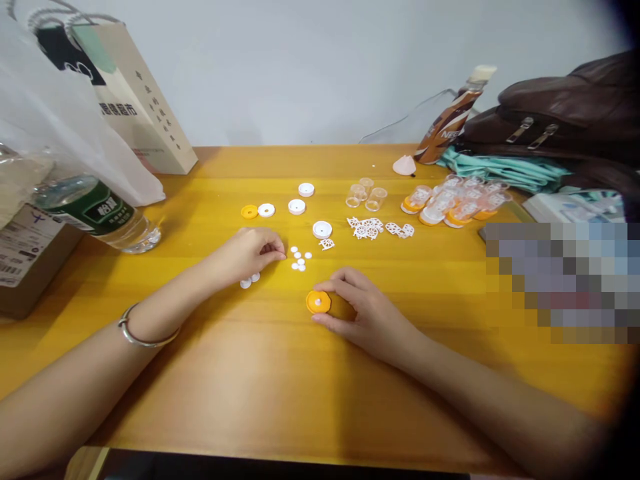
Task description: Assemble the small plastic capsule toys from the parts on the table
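My right hand (pixel 367 313) grips a round orange cap (pixel 314 308) between thumb and fingers; a small pale knob shows at the cap's centre. My left hand (pixel 253 252) has its thumb and fingertips pressed together just left of a group of small white discs (pixel 301 262). Whatever its fingers may hold is hidden. More white discs (pixel 245 283) lie partly under this hand. Beyond the hands are white round caps (pixel 323 230), another orange cap (pixel 249 211) beside a white one, and a pile of white openwork wheel-like pieces (pixel 367 232).
Clear little cups (pixel 376 199) stand farther back. To their right are several assembled clear-and-orange pieces (pixel 463 212). A brown drink bottle (pixel 445 127) and dark bag (pixel 560 110) sit at the back right. A water bottle (pixel 107 213), carton (pixel 33 260) and paper bag (pixel 150 120) occupy the left.
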### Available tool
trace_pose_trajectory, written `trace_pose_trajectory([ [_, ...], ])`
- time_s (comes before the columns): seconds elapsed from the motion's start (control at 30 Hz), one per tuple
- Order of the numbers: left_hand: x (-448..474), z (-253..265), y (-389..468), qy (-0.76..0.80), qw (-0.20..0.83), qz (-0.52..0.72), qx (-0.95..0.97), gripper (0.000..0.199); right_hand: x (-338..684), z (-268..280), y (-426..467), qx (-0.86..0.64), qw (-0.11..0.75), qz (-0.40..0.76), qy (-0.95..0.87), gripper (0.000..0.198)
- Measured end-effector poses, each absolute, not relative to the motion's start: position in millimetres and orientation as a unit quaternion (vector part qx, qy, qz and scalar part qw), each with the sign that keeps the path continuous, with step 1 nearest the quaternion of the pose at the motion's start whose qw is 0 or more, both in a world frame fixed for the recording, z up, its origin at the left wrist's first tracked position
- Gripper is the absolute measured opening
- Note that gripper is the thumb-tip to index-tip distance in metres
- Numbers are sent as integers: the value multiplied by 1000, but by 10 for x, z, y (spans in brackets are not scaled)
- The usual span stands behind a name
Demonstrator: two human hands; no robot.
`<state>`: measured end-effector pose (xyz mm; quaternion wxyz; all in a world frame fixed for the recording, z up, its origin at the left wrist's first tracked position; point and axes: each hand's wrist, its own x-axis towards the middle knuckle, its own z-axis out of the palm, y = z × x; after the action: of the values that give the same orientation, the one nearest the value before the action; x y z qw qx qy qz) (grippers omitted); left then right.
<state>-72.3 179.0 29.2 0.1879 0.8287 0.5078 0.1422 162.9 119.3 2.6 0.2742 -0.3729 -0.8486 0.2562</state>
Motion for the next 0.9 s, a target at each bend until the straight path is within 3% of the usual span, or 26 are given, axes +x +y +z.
trace_pose_trajectory([
  [0.23, -679, 280, 1722, 440, 207, 187, 854, 18, 1641, 31, 1193, -367, 273, 262, -850, 19],
  [0.47, -623, 263, 1671, 391, 146, 191, 889, 30, 1648, 37, 1193, -360, 272, 268, -851, 18],
  [0.9, -534, 137, 1649, 375, 105, 235, 891, 18, 1643, 14, 1195, -361, 275, 259, -853, 19],
])
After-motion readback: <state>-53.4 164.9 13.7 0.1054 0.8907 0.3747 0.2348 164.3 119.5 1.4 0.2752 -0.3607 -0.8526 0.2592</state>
